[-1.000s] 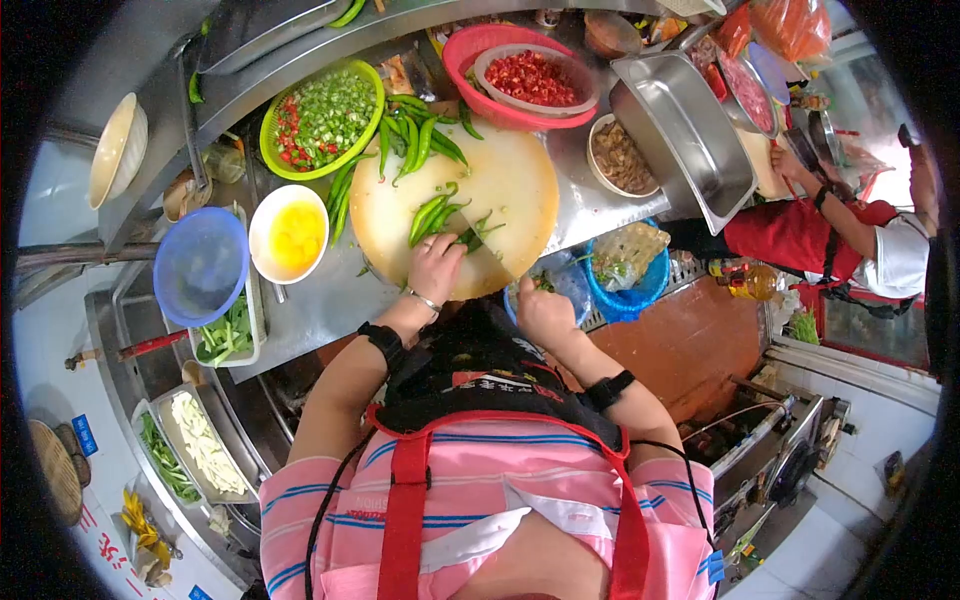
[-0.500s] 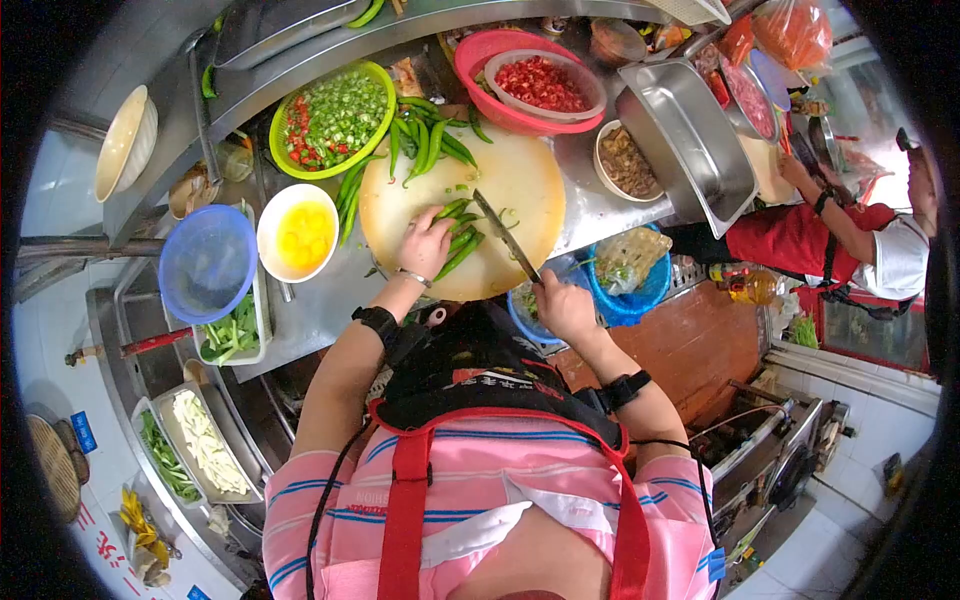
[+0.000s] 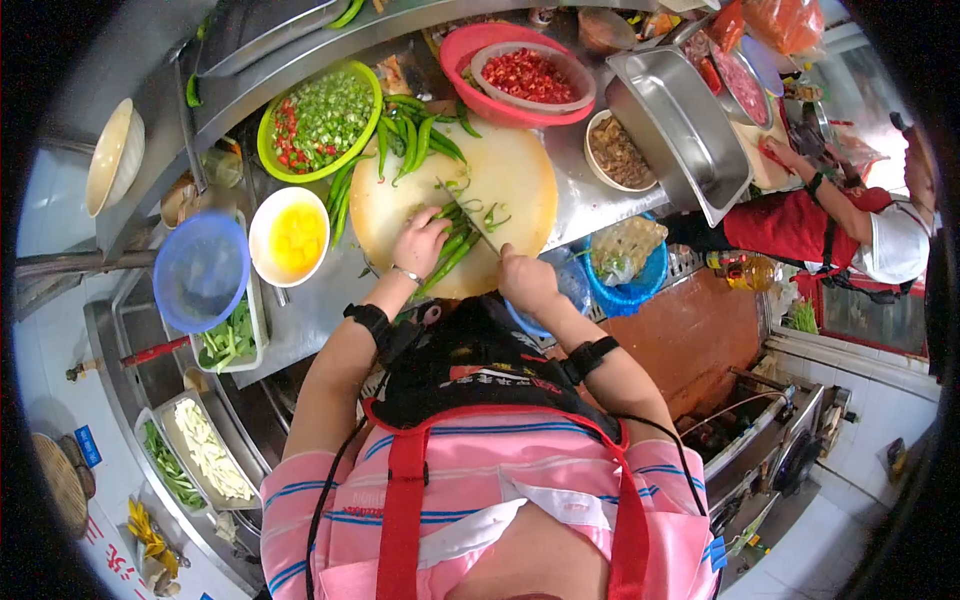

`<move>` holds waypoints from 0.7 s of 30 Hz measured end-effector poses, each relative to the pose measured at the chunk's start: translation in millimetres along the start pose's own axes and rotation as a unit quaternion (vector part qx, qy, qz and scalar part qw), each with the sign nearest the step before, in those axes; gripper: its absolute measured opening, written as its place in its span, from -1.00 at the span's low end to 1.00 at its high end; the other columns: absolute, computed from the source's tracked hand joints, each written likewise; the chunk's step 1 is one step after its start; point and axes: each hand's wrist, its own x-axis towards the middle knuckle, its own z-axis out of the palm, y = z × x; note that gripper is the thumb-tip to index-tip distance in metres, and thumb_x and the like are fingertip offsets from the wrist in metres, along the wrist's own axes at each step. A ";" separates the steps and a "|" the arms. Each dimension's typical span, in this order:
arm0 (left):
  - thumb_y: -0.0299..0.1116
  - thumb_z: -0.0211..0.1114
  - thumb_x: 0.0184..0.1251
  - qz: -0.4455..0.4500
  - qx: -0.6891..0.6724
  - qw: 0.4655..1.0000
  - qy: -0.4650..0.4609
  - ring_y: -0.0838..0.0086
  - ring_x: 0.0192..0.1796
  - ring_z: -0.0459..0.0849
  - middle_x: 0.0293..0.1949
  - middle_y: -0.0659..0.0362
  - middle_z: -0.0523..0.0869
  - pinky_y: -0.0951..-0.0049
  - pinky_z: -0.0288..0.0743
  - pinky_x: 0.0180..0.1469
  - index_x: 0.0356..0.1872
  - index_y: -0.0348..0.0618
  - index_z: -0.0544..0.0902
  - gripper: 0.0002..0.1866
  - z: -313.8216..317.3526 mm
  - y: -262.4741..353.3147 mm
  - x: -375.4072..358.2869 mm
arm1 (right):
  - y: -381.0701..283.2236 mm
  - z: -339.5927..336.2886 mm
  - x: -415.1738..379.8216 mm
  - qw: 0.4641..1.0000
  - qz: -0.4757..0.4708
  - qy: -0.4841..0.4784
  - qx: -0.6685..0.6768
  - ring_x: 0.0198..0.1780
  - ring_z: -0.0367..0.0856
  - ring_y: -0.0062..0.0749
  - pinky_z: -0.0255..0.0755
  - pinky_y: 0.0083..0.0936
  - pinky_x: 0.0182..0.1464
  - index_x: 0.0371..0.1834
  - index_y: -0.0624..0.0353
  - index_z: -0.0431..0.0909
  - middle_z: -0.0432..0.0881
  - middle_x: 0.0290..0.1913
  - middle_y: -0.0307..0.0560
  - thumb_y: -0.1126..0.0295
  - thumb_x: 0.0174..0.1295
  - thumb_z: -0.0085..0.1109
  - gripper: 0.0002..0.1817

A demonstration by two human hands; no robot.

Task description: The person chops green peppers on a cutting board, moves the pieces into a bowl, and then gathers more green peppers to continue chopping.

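Note:
On the round cutting board (image 3: pixel 520 170), my left hand (image 3: pixel 420 245) presses down a small bunch of green chilies (image 3: pixel 452 262), its fingers curled over them. My right hand (image 3: pixel 528 282) grips the handle of a kitchen knife (image 3: pixel 470 217). Its blade lies across the chilies, just right of my left fingertips. A few cut chilli pieces (image 3: pixel 492 214) lie to the right of the blade. Whole green chilies (image 3: pixel 420 145) are piled at the board's far edge, and more hang over its left side.
Around the board stand a green bowl of chopped chilies (image 3: pixel 375 90), a white bowl of egg yolks (image 3: pixel 297 240), a pink basin (image 3: pixel 455 50), a bowl of brown pieces (image 3: pixel 620 155) and a steel pan (image 3: pixel 690 130). At right, another person (image 3: pixel 790 235) works.
My right hand has moved left, bringing the knife from beside the chilies onto them. More cut pieces now lie right of the blade. My left hand still holds the bunch.

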 end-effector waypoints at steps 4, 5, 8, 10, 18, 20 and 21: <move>-0.47 0.25 -0.04 -0.028 0.058 0.998 0.004 0.13 -0.05 0.53 -0.05 0.08 0.55 0.24 0.42 0.00 -0.29 -0.10 0.58 -0.79 -7.8 -20.0 -0.8 | 16.0 8.2 -5.4 0.999 0.004 0.039 0.027 -0.58 0.58 0.02 0.44 -0.15 -0.54 -0.32 0.22 0.35 0.55 -0.65 0.11 0.30 0.12 -0.04 -0.79; -0.48 0.23 -0.05 -0.050 0.048 0.997 -0.024 0.10 0.01 0.47 -0.02 0.05 0.51 0.22 0.37 0.06 -0.26 -0.10 0.55 -0.76 -14.4 -27.3 2.2 | 22.3 6.8 -12.3 0.998 0.006 0.049 0.028 -0.59 0.57 0.04 0.44 -0.14 -0.54 -0.31 0.20 0.36 0.54 -0.66 0.12 0.27 0.13 -0.03 -0.78; -0.50 0.19 -0.07 -0.015 0.087 0.996 0.033 0.08 0.02 0.43 -0.05 0.02 0.49 0.22 0.34 0.08 -0.24 -0.09 0.56 -0.73 -34.9 -10.0 24.8 | 43.5 -0.3 -42.6 0.996 0.003 0.075 0.057 -0.60 0.55 0.04 0.43 -0.12 -0.54 -0.30 0.17 0.35 0.53 -0.66 0.14 0.30 0.11 -0.03 -0.81; -0.53 0.17 -0.08 -0.011 0.065 0.998 0.013 0.07 0.04 0.39 -0.02 0.01 0.45 0.22 0.32 0.09 -0.19 -0.07 0.54 -0.68 -22.0 -6.4 41.9 | 59.2 -1.7 -59.6 0.983 -0.016 0.159 0.093 -0.63 0.52 0.07 0.39 -0.10 -0.58 -0.30 0.13 0.34 0.51 -0.68 0.13 0.26 0.12 0.02 -0.79; -0.58 0.11 -0.07 -0.018 0.049 0.973 -0.225 0.11 -0.08 0.47 -0.12 0.03 0.46 0.24 0.39 -0.01 -0.10 0.00 0.53 -0.59 39.5 56.2 53.9 | 95.8 -17.0 -105.2 0.948 0.130 0.218 0.189 -0.51 0.53 0.14 0.39 -0.07 -0.50 -0.37 0.18 0.34 0.54 -0.61 0.16 0.25 0.18 0.03 -0.78; -0.55 0.14 -0.06 -0.012 -0.001 0.970 -0.242 0.14 -0.08 0.49 -0.12 0.04 0.47 0.27 0.40 0.00 -0.07 -0.03 0.51 -0.58 60.5 82.9 41.3 | 101.5 -18.0 -112.5 0.924 0.171 0.224 0.257 -0.46 0.53 0.16 0.38 -0.07 -0.47 -0.37 0.20 0.32 0.55 -0.55 0.18 0.29 0.18 0.05 -0.79; -0.53 0.16 -0.05 0.020 -0.037 0.972 -0.231 0.15 -0.10 0.50 -0.15 0.04 0.49 0.28 0.41 -0.01 -0.06 -0.03 0.51 -0.59 72.8 96.4 34.3 | 107.6 -13.3 -114.4 0.922 0.194 0.212 0.260 -0.44 0.53 0.16 0.37 -0.08 -0.45 -0.38 0.21 0.32 0.56 -0.52 0.17 0.31 0.18 0.05 -0.80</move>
